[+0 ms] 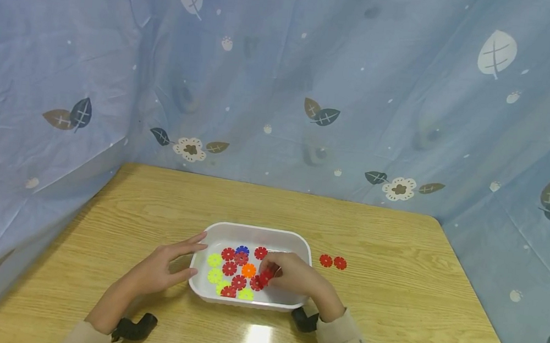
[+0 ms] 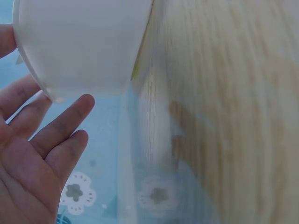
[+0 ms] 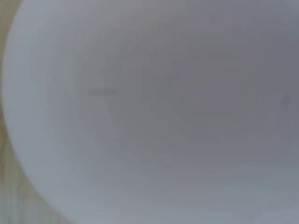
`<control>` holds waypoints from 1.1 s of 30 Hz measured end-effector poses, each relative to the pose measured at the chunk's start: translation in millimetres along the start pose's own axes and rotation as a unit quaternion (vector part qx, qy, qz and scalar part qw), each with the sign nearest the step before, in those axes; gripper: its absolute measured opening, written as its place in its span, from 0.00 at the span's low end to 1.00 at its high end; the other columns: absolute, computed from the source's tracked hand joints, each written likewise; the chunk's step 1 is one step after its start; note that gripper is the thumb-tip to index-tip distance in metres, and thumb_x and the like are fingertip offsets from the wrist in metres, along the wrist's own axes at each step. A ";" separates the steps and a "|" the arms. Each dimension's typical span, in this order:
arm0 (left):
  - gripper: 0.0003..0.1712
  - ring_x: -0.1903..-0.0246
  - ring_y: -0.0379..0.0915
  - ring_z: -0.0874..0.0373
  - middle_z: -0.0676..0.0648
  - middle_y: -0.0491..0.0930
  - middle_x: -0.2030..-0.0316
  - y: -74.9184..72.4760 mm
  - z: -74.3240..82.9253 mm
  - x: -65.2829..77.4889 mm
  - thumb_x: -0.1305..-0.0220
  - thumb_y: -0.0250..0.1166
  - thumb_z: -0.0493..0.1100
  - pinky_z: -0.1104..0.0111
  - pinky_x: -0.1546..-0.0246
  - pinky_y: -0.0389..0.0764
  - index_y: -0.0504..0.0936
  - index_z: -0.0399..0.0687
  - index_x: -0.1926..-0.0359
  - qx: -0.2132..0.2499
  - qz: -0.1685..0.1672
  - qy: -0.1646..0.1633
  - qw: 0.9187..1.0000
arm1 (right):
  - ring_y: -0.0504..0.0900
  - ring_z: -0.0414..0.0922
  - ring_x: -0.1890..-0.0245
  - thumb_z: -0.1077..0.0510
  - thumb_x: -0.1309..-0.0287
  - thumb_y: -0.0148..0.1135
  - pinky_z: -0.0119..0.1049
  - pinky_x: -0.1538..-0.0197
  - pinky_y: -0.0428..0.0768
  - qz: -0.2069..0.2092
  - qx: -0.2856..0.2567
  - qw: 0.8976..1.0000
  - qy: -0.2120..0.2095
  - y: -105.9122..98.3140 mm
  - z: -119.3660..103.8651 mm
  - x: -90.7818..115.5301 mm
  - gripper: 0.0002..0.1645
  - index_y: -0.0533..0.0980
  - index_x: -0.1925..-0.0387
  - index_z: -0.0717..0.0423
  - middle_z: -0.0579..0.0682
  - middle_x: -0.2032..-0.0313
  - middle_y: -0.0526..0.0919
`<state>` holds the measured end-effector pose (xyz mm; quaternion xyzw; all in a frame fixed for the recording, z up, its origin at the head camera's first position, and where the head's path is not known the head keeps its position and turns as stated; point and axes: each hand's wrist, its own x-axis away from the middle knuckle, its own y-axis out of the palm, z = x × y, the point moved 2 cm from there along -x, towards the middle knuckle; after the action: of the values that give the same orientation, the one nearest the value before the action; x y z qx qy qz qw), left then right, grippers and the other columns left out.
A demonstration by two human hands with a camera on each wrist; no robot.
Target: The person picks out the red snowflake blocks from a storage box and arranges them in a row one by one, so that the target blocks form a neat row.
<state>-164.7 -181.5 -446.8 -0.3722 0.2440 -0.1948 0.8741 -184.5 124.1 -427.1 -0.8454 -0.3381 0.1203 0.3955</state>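
A white plastic tray (image 1: 247, 303) holds several notched snowflake discs: red ones (image 1: 229, 268), yellow ones (image 1: 215, 275), an orange one (image 1: 248, 270) and a blue one (image 1: 242, 250). Inside its right part, my right hand (image 1: 290, 272) pinches a red snowflake disc (image 1: 266, 277) between thumb and fingers. At the tray's left end, my left hand (image 1: 161, 268) rests against the rim, fingers fairly straight and thumb apart from them. From the left wrist, the hand (image 2: 35, 154) shows beside the tray's outer wall (image 2: 84, 46). Only the blurred tray wall (image 3: 154, 116) fills most of the right wrist view.
Two red snowflake discs (image 1: 333, 262) lie side by side on the wooden table (image 1: 392, 293), right of the tray. Blue patterned cloth (image 1: 273, 83) hangs behind the table and along both sides.
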 end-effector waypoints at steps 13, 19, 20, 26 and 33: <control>0.28 0.34 0.62 0.47 0.47 0.63 0.31 -0.4 -0.9 0.3 0.40 0.66 0.47 0.54 0.38 0.68 0.74 0.47 0.39 0.000 0.000 -0.001 1.000 | 0.81 0.45 0.57 0.68 0.43 0.61 0.29 0.54 0.81 0.155 -0.204 0.966 0.015 -31.5 24.0 36.6 0.15 0.77 0.53 0.62 0.59 0.56 0.82; 0.28 0.34 0.62 0.47 0.48 0.62 0.31 -0.8 -1.1 0.5 0.40 0.66 0.47 0.52 0.38 0.68 0.73 0.47 0.38 0.000 0.000 -0.003 1.000 | 0.80 0.43 0.59 0.68 0.45 0.63 0.29 0.58 0.82 0.256 -0.250 0.933 0.035 -44.3 55.7 58.2 0.20 0.74 0.50 0.70 0.66 0.55 0.80; 0.28 0.34 0.62 0.47 0.47 0.62 0.31 -0.9 -1.0 0.6 0.40 0.66 0.47 0.52 0.38 0.67 0.73 0.47 0.38 0.001 0.000 -0.003 1.000 | 0.80 0.43 0.60 0.67 0.45 0.63 0.29 0.58 0.82 0.265 -0.253 0.929 0.042 -46.2 61.3 62.0 0.20 0.74 0.49 0.71 0.64 0.55 0.80; 0.28 0.35 0.62 0.47 0.47 0.62 0.31 -1.2 -0.9 1.3 0.39 0.66 0.47 0.51 0.39 0.68 0.73 0.47 0.38 0.001 0.000 -0.004 1.000 | 0.78 0.33 0.58 0.61 0.42 0.63 0.24 0.56 0.79 0.310 -0.256 0.908 0.120 -54.8 92.9 87.5 0.24 0.72 0.45 0.67 0.40 0.56 0.80; 0.29 0.35 0.62 0.46 0.46 0.62 0.31 -1.2 -0.3 1.0 0.39 0.65 0.48 0.50 0.39 0.68 0.73 0.47 0.38 -0.002 -0.001 -0.002 1.000 | 0.76 0.28 0.60 0.64 0.39 0.59 0.20 0.56 0.78 0.347 -0.259 0.888 0.156 -58.8 112.5 107.0 0.23 0.70 0.44 0.71 0.35 0.58 0.78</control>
<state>-164.2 -183.0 -446.4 -0.3747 0.2424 -0.1942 0.8736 -186.1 288.5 -450.2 -0.9891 0.0237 0.0249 0.1433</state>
